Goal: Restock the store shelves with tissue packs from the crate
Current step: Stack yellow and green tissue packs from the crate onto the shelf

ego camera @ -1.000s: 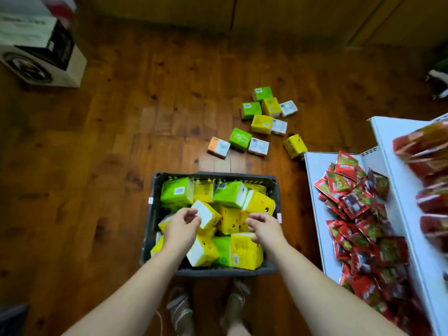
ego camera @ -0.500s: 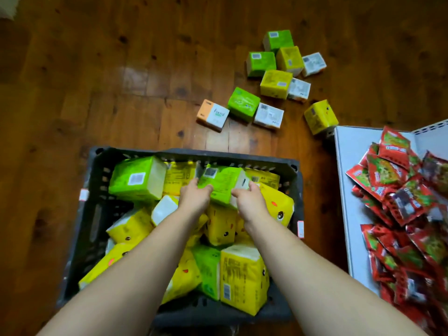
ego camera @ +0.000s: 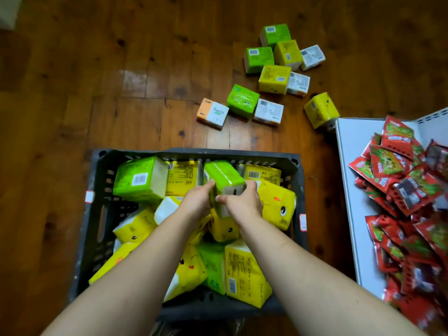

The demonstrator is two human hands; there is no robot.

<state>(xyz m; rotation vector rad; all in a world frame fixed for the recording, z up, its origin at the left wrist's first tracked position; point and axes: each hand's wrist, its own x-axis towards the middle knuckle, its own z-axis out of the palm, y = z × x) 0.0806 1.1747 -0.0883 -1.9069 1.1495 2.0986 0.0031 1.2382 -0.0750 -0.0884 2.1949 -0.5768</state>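
Observation:
A dark grey plastic crate (ego camera: 97, 214) sits on the wooden floor, filled with several yellow and green tissue packs. Both hands reach into its far half. My left hand (ego camera: 197, 202) and my right hand (ego camera: 242, 204) grip one green tissue pack (ego camera: 224, 177) from either side, lifted slightly above the others. A bigger green pack (ego camera: 140, 179) lies at the crate's far left. A yellow pack with a cartoon face (ego camera: 276, 204) lies just right of my right hand.
Several loose tissue packs, green, yellow and white, lie on the floor (ego camera: 121, 105) beyond the crate, among them an orange-and-white "Facial" pack (ego camera: 213, 112). A white shelf (ego camera: 349, 166) at the right holds a heap of red snack packets (ego camera: 407, 202).
The view has tilted down and closer to the crate. Both hands moved forward from the crate's middle to its far half and took hold of the green pack, now raised a little.

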